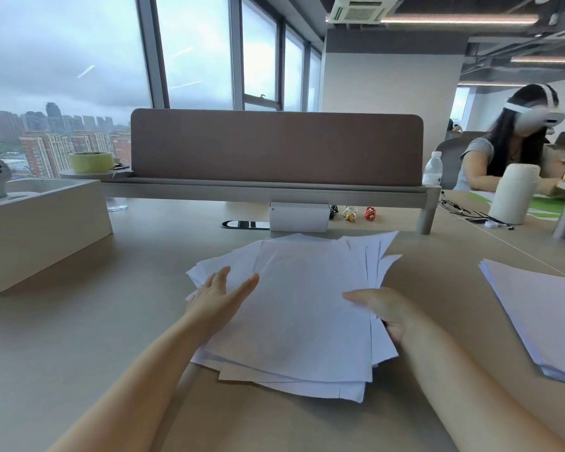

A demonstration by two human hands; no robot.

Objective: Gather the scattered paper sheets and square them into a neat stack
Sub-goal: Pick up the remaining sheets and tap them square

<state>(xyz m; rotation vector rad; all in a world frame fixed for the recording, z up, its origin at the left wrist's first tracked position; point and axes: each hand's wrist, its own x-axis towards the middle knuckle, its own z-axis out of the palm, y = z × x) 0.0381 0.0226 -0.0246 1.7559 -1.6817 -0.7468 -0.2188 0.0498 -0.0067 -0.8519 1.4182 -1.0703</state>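
Gathering mostly done, squaring not yet begun. Paper sheets point(304, 308) heaped in one loose pile on the desk point(79, 337), straight ahead, corners fanned out along the far edge and the near edge, nothing lined up. Left hand point(219, 298) laid flat and open against the pile's left side, fingers stretched across the top sheet, gripping nothing. Right hand point(385, 308) clamped on the pile's right edge, thumb pressed on top, fingers tucked out of sight beneath, so clearly pinching a thickness of sheets. Second stack point(542, 318) parked well apart on the right, already much tidier, untouched. White box point(299, 216) just beyond the pile, under the brown divider point(274, 148); big pale box point(36, 223) off to the left. Judged as the closing squeeze of the gather. Next move, by the look of it: both palms brought to opposite sides, pile pushed inward, then stood on edge and tapped on the desk until edges agreed. Called for: light, even pressure, stray corners at the near right coaxed in first, loose sheets kept from sliding or creasing.
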